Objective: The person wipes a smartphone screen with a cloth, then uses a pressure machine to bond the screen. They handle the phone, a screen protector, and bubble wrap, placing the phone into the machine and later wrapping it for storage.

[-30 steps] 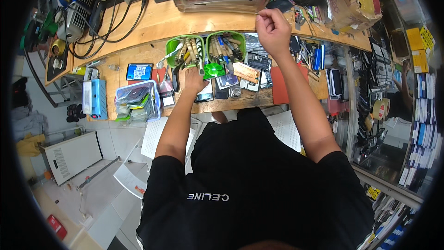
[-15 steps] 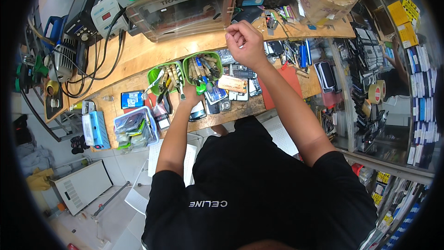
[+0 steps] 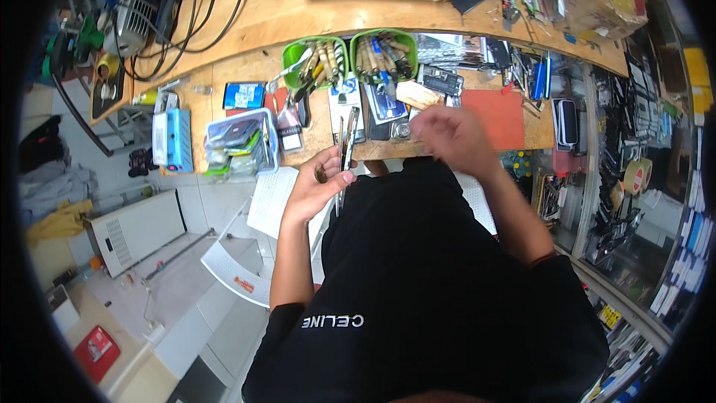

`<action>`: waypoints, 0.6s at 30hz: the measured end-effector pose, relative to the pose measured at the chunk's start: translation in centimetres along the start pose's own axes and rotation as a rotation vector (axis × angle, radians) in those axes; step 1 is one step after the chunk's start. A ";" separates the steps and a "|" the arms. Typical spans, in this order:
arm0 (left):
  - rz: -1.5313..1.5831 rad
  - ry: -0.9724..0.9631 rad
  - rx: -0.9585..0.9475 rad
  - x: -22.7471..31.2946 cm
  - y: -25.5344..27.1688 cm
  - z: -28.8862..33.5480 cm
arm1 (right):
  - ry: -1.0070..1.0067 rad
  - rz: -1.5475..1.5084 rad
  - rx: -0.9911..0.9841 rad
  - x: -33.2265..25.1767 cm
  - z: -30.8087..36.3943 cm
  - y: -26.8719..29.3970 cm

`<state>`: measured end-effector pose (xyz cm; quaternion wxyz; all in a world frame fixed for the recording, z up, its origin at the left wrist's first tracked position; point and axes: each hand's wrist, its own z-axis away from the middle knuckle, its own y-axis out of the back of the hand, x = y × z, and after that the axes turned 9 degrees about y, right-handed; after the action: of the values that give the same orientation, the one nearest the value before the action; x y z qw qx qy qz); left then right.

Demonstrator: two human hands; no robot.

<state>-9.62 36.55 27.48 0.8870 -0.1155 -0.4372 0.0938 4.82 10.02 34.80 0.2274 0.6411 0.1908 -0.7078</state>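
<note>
Held edge-on in my left hand (image 3: 317, 185) is a slim phone (image 3: 347, 148), silver and dark, just off the bench's front edge. The thumb lies along its near side. A small dark rounded patch shows by the palm, too unclear to name. My right hand (image 3: 451, 138), smeared by motion, is over the front edge near the red mat, its fingers partly curled. On the bench beyond are phone parts (image 3: 440, 80), a small round metal item (image 3: 400, 130) and two green baskets, the left (image 3: 287, 56) and right (image 3: 356, 75) both full of wooden-handled brushes and tools.
A clear plastic bin (image 3: 274, 142) of packets and a blue box (image 3: 177, 142) sit at the left front. On the right lie a red mat (image 3: 496, 116) and a glass cabinet with phones (image 3: 567, 123). A raised wooden shelf (image 3: 261, 15) runs behind the baskets.
The left hand has come back from beside the green baskets toward my body, now with the phone in it. My right hand has dropped from the shelf to the front edge. The view has shifted.
</note>
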 end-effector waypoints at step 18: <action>-0.155 -0.348 0.117 6.2 -4.8 3.4 | -0.090 -0.440 -0.121 -0.1 1.7 -4.4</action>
<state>-8.28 34.02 35.57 0.8077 -0.0119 -0.5854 0.0690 0.93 12.68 34.98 0.1140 0.5371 0.3576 -0.7554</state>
